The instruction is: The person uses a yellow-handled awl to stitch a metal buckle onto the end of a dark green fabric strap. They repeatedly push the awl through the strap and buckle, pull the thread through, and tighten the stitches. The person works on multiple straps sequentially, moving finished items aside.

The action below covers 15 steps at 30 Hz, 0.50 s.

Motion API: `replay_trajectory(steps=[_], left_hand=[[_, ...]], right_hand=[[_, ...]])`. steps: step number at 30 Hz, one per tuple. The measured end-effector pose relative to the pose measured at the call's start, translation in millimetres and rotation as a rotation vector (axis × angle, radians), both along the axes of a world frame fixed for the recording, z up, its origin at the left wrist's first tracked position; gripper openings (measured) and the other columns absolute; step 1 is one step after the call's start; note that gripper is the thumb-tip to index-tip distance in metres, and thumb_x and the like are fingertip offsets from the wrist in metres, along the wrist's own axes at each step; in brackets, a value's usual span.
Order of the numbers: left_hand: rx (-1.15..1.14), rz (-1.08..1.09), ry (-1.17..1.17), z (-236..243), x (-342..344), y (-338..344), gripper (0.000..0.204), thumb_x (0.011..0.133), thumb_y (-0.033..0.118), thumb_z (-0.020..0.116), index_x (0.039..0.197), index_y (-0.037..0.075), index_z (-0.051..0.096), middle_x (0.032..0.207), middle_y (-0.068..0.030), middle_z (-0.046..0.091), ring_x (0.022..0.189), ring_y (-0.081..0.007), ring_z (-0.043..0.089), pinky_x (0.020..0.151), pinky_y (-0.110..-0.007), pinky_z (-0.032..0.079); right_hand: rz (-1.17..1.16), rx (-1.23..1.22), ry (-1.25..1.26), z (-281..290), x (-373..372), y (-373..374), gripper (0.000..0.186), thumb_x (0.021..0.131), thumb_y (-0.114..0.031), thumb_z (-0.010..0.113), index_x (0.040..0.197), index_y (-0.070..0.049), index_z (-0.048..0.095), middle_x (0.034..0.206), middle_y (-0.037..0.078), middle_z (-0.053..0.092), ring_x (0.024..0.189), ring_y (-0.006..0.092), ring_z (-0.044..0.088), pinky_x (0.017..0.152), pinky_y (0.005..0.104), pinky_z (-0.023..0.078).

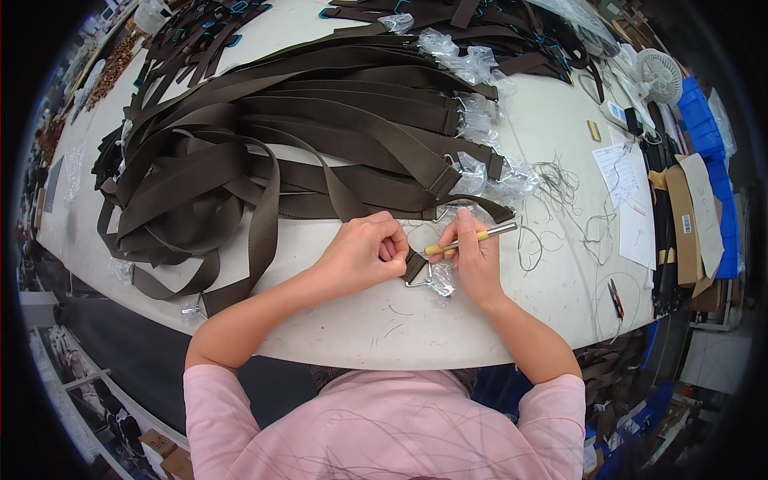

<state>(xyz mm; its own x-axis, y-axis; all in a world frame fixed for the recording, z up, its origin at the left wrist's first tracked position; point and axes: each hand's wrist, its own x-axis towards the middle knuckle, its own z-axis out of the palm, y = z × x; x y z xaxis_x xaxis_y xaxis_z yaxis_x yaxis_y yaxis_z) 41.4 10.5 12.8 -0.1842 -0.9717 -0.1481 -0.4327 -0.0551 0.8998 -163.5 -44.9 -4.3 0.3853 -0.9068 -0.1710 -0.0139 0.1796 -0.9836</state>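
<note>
My left hand is closed, thumb and fingertips together just beside a dark olive-brown webbing strap end; what it pinches is hidden. My right hand grips a slim silver and yellow pen-like tool, its yellow end near that strap end. A metal ring hangs from the strap end, with a clear plastic-wrapped piece below it. Behind both hands lies a large pile of long webbing straps, many ending in metal hardware and clear plastic. A loose thread loops between my hands.
The white table carries scissors and loose threads at the right, with papers, a small fan, blue bins and cardboard along that edge. More straps with turquoise buckles lie at the back.
</note>
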Motion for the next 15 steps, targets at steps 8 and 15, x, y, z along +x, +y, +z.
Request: replay_trajectory(steps=[8, 15], left_hand=[[-0.595, -0.185, -0.896, 27, 37, 16, 0.050, 0.070, -0.006, 0.064, 0.118, 0.006, 0.060, 0.132, -0.0061, 0.060, 0.129, -0.0249, 0.052, 0.121, -0.053, 0.020], [-0.904, -0.065, -0.721, 47, 48, 5, 0.023, 0.071, -0.004, 0.066, 0.087, 0.012, 0.070, 0.091, -0.0007, 0.056, 0.096, -0.0171, 0.059, 0.113, -0.044, 0.036]], right_hand=[[-0.090, -0.298, -0.262, -5, -17, 9, 0.046, 0.110, -0.028, 0.042, 0.073, -0.004, 0.055, 0.071, 0.006, 0.060, 0.057, 0.0073, 0.053, 0.049, 0.0225, 0.033], [-0.105, -1.015, -0.054, -7, -24, -1, 0.024, 0.110, -0.019, 0.034, 0.111, -0.001, 0.051, 0.083, 0.013, 0.061, 0.071, 0.0175, 0.063, 0.071, 0.0317, 0.054]])
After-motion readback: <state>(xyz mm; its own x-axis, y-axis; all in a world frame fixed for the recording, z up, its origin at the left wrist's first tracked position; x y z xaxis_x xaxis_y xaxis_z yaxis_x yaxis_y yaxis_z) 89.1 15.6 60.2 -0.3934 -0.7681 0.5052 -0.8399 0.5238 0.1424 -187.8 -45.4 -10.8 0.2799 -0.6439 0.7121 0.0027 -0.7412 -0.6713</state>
